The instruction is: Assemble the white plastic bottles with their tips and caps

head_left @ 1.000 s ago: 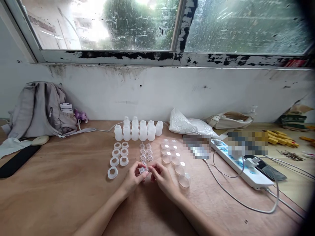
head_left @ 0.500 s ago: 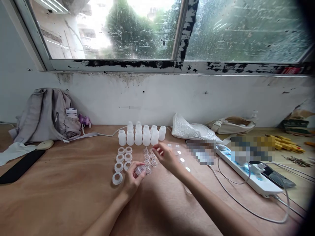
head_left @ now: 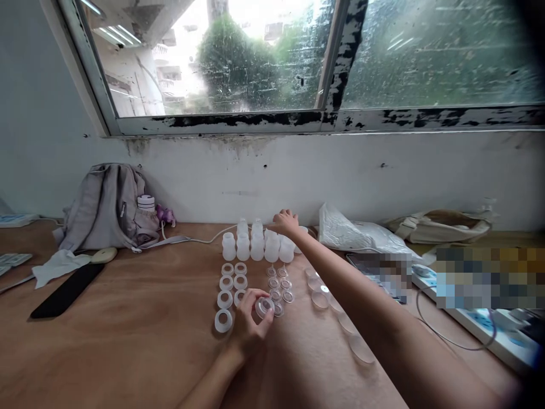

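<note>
A: State the position of the piece in hand.

B: The clear round piece (head_left: pixel 264 307) is in the left hand (head_left: pixel 251 325), over the middle of the surface (head_left: pixel 140 318), nearer the near edge than the bottles are. Thumb and fingers pinch it by its rim.

A: And the right hand?

B: The right hand (head_left: pixel 287 220) extends towards the far edge, at the back of the white bottles (head_left: pixel 257 247). Its fingers look loosely bent; whether they grip anything, I cannot tell.

A: Record the remaining parts.

B: Pale rings (head_left: pixel 223 321) lie in two columns towards the left edge from the held piece. Small clear discs (head_left: pixel 275 295) lie in two columns just beyond it. Clear caps (head_left: pixel 361 347) lie towards the right edge, partly covered by the right forearm (head_left: pixel 357 284).

A: Which step is in hand?

B: In my judgement, a reach to the bottle group, with the round piece held ready on the other side.

A: What does the next move call for?

B: I judge: a light grip at the far edge, a forearm kept high enough to spare the bottles and caps, and a steady left pinch with the round piece kept level.
</note>
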`<state>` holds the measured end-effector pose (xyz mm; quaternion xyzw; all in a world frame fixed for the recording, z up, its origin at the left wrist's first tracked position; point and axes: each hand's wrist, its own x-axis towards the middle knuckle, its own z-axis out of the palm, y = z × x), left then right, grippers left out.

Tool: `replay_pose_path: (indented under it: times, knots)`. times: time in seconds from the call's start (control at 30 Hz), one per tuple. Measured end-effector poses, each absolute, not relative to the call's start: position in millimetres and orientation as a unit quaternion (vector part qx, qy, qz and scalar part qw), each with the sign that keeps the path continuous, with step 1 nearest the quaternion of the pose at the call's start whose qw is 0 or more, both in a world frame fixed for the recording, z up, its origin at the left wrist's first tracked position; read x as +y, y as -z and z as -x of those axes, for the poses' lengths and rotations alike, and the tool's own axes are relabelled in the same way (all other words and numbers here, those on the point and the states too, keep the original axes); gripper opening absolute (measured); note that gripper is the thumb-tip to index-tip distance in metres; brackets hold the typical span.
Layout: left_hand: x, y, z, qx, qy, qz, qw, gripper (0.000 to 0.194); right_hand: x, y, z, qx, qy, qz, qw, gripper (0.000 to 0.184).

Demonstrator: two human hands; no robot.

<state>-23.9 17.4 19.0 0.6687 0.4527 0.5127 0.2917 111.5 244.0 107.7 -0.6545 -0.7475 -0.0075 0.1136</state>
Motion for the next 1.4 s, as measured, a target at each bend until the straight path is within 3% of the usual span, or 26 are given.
replay_pose_path:
  times: [0.3, 0.53, 0.67, 0.77, 0.9, 1.07, 1.23, 1.4]
  knots:
    - [21, -19, 28, 0.455, -0.522, -0.668, 0.273, 0.016, 251, -99, -107, -0.738, -0.011, 0.669, 0.089, 0.037]
    - [20, -19, 30, 0.458, -0.522, -0.663, 0.279, 0.017, 233, -150, -121, -0.738, 0.006, 0.658, 0.147, 0.045]
    - [20, -16, 28, 0.462, -0.54, -0.638, 0.295, 0.017, 206, -190, -140, -0.741, -0.014, 0.622, 0.255, 0.044]
    - [20, -13, 28, 0.458, -0.553, -0.613, 0.329, 0.021, 170, -199, -153, -0.749, -0.108, 0.549, 0.356, 0.044]
    - [20, -12, 28, 0.444, -0.583, -0.562, 0.384, 0.023, 112, -168, -162, -0.71, -0.319, 0.437, 0.451, 0.037]
    - [21, -15, 26, 0.412, -0.61, -0.509, 0.446, 0.019, 53, -82, -156, -0.548, -0.532, 0.383, 0.519, 0.029]
    - [21, -14, 21, 0.38, -0.609, -0.461, 0.522, 0.02, 31, -31, -152, -0.519, -0.568, 0.416, 0.485, 0.029]
    - [16, -12, 13, 0.371, -0.594, -0.445, 0.559, 0.023, 30, -29, -156, -0.665, -0.427, 0.438, 0.429, 0.032]
